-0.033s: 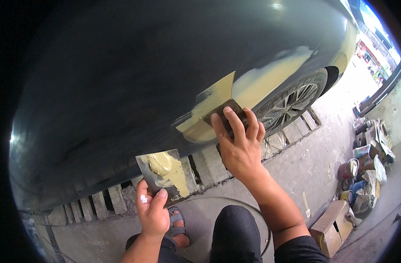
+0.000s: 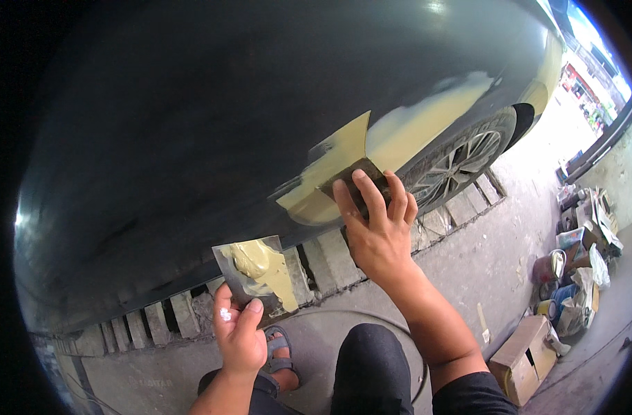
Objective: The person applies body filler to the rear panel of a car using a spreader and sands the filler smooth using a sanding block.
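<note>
Between thumb and fingers, my left hand [image 2: 241,335] grips a thin flat plate [image 2: 227,257] carrying a mound of pale yellow body filler [image 2: 252,261]. My right hand [image 2: 382,228] has its fingers pressed on a dark filler spreader [image 2: 356,178], which lies against the lower side of a dark car [image 2: 191,138]. Pale yellow filler coats the panel around the spreader in a patch [image 2: 309,204]. Another patch, whitish along its upper edge [image 2: 430,121], runs above the wheel [image 2: 458,169]. The right thumb is hidden behind the hand.
Below the car, a slotted concrete strip [image 2: 337,259] borders the grey floor [image 2: 461,263]. A hose [image 2: 392,319] curves around my knee. At the right lie an open cardboard box [image 2: 523,356], a reddish bucket [image 2: 545,268] and piled cans and bags by a wall.
</note>
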A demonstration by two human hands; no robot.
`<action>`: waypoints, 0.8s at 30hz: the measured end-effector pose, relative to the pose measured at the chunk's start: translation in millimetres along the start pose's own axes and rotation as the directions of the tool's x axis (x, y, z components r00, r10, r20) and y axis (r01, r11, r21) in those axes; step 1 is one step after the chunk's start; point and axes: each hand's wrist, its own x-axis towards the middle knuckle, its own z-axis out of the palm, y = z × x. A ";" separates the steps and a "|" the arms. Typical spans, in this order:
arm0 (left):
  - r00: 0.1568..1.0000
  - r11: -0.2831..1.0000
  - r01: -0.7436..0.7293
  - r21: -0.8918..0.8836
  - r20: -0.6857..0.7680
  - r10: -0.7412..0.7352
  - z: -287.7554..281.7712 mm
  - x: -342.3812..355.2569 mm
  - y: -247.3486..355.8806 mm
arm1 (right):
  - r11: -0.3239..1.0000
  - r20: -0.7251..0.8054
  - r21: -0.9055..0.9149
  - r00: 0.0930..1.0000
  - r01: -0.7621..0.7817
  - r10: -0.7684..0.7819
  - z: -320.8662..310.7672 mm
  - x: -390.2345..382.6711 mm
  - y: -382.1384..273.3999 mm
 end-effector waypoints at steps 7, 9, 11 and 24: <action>0.999 0.999 0.023 -0.025 -0.026 -0.023 6.7 -2.7 4.6 | 0.999 -0.010 -0.040 1.000 0.002 -0.003 23.9 -21.2 8.8; 1.000 1.000 0.010 -0.009 0.003 -0.010 1.0 -3.5 2.5 | 0.999 0.002 -0.034 1.000 -0.006 0.007 28.7 -27.5 11.5; 1.000 1.000 0.006 0.000 0.015 -0.006 -0.4 -3.9 1.2 | 0.999 0.011 -0.039 1.000 -0.009 0.009 34.2 -34.2 14.4; 1.000 0.999 0.017 0.027 0.006 -0.017 -1.9 -7.3 6.9 | 0.993 0.015 -0.091 0.997 0.072 -0.071 55.8 -59.6 37.6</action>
